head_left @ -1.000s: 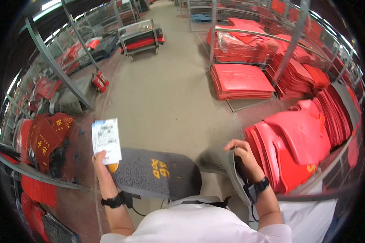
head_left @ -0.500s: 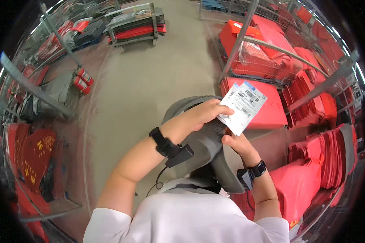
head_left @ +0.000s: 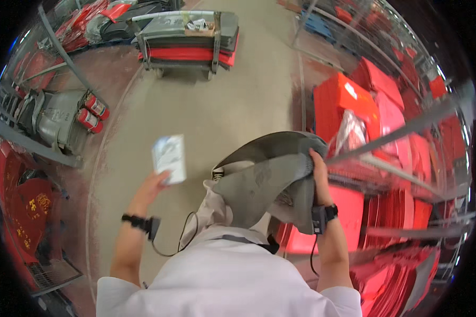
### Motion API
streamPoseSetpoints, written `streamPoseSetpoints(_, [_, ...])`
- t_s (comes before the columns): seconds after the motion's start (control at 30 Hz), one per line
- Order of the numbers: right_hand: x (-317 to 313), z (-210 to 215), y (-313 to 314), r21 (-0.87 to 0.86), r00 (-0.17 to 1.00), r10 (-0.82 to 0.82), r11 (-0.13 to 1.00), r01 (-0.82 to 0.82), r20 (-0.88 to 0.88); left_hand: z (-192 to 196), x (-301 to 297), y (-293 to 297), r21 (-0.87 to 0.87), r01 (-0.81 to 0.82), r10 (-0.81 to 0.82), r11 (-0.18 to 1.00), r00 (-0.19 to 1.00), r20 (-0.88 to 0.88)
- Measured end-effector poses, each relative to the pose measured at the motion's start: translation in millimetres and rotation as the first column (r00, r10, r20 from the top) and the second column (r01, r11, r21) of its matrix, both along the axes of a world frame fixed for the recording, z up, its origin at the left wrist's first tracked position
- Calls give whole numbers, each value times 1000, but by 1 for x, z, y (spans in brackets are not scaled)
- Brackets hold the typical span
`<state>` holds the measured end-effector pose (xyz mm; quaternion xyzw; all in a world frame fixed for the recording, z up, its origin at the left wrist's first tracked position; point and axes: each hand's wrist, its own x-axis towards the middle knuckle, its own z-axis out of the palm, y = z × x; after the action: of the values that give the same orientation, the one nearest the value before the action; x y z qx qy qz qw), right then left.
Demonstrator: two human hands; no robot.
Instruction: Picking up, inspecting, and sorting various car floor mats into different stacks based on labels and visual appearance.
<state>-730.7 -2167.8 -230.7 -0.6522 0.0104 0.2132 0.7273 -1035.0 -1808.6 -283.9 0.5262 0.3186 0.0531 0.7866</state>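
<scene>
My left hand (head_left: pixel 154 186) is out to the left over the floor, its thumb and fingers closed on a small sheaf of white printed paper slips (head_left: pixel 169 158). The slips are smeared by motion, so I cannot tell how many there are. In front of my body a grey mat (head_left: pixel 243 190) hangs in a bent, rolled curve. My right hand (head_left: pixel 320 177) grips its upper right edge, with some of the fingers hidden behind the mat.
A wheeled cart (head_left: pixel 185 53) stacked with grey and red mats stands ahead. Left are two red fire extinguishers (head_left: pixel 93 113) beside grey mats (head_left: pixel 63 119). Metal rails (head_left: pixel 402 129) and piles of red mats (head_left: pixel 338 108) line the right side. Bare floor (head_left: pixel 195 105) runs between.
My left hand has swung left with the slips, away from my right hand. The right hand now shows on the mat's edge, and the cart looks closer.
</scene>
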Motion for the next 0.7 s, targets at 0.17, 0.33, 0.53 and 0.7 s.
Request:
streamPoseSetpoints(0.17, [129, 34, 64, -28, 976, -130, 990, 137, 174, -74, 63, 79, 1, -131, 129, 991, 971, -200])
streamPoseSetpoints(0.33, [267, 95, 19, -179, 888, -214, 935, 307, 407, -61, 314, 100, -121, 161, -178, 979, 973, -146])
streamPoseSetpoints(0.53, [389, 159, 16, -176, 516, -198, 790, 588, 834, -48, 592, 158, -183, 128, -160, 975, 972, -172])
streamPoseSetpoints(0.7, [527, 188, 41, -43, 349, -305, 695, 717, 886, -40, 765, 176, -563, 198, -124, 802, 978, 167])
